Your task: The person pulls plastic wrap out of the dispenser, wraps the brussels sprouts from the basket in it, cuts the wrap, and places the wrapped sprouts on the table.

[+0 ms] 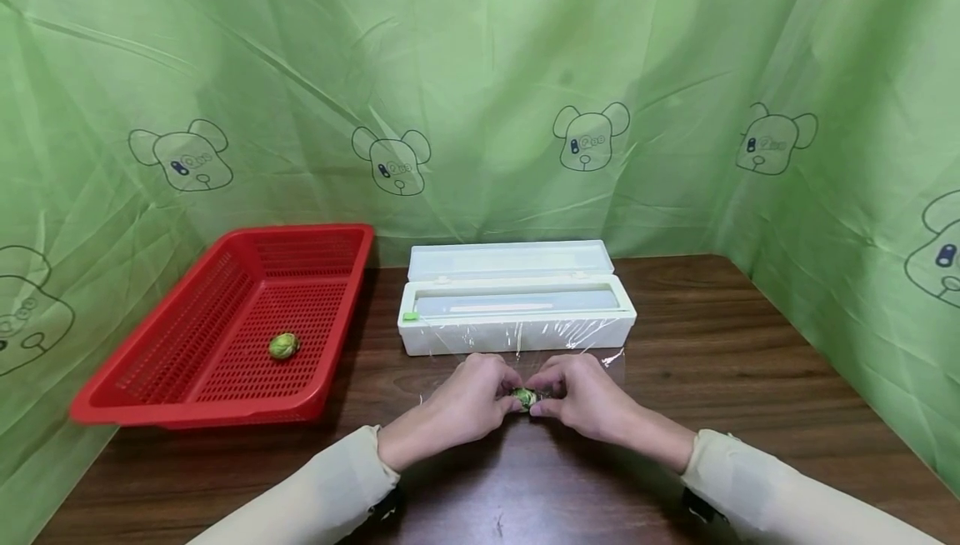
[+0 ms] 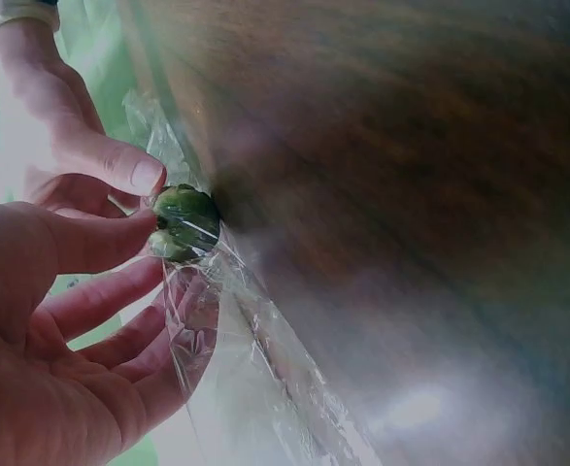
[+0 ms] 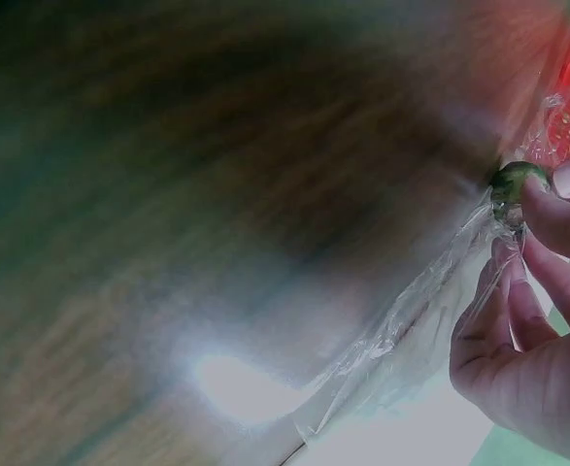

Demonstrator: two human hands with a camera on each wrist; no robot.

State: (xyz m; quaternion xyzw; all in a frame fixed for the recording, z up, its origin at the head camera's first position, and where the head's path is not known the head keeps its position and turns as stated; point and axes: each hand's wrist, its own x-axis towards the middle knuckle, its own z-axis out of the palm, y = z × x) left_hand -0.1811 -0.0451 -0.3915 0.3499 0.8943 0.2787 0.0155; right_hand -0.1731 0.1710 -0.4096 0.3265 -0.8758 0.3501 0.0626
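Observation:
A small green Brussels sprout (image 1: 524, 399) is between the two hands, in front of the cling film box (image 1: 517, 335). Clear cling film (image 2: 255, 311) covers it and trails off it in the left wrist view. From the left, my left hand (image 1: 474, 397) pinches the wrapped sprout between thumb and fingers. My right hand (image 1: 588, 397) does the same from the right, its thumb and fingertips close to the left ones. Seen from the right wrist, the sprout (image 3: 514, 189) sits at the thumb tips with film hanging below. The fingers partly hide it.
On the left stands a red plastic basket (image 1: 330, 370) with one more Brussels sprout (image 1: 283, 346) inside. The box's lid (image 1: 512, 259) is raised, and a green slider (image 1: 410, 316) sits at its left front. A brown wooden table (image 1: 750, 378) lies below, with green curtains (image 1: 480, 45) around.

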